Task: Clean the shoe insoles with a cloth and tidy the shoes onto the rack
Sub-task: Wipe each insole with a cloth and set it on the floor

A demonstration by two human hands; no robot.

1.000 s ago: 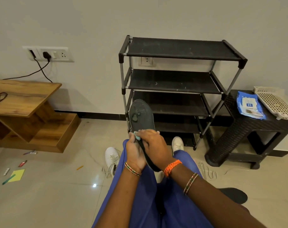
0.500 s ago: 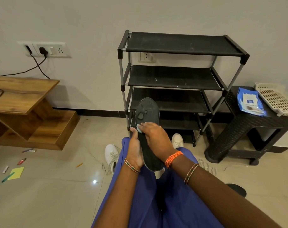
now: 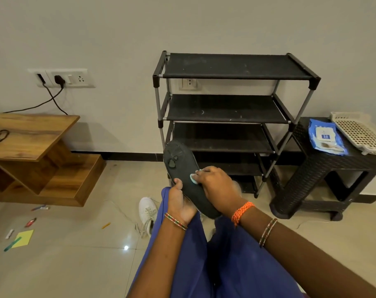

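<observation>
Compared with one second earlier, the right hand [image 3: 215, 183] and its cloth [image 3: 193, 178] are seen further up the insole [image 3: 182, 168], nearer the toe end, while the left hand [image 3: 179, 201] is unchanged at the heel half.

Insole: dark grey, held tilted above the lap, toe end pointing up and away toward the rack [image 3: 230, 108]. Its heel end is hidden behind the right wrist.

Left grip: the insole is grasped from beneath, with the thumb laid on its left edge.

Right grip: a small pale green cloth is pinched under curled fingertips and pressed onto the upper face of the insole. Most of the cloth is covered by the fingers.

Rack: black, four shelves, set against the wall directly behind the insole. No shoes are seen on the shelves.

Floor: a white shoe [image 3: 148, 211] is located left of the person's blue-clad knee. A second white shoe is mostly hidden behind the right hand.

Right side: a dark woven table [image 3: 333, 168] is placed just beside the rack; a blue wipes pack [image 3: 325, 138] and a white basket [image 3: 359, 132] are carried on it.

Left side: a wooden table [image 3: 32, 134] is positioned below a wall socket [image 3: 62, 78] with a plugged-in cable.
</observation>
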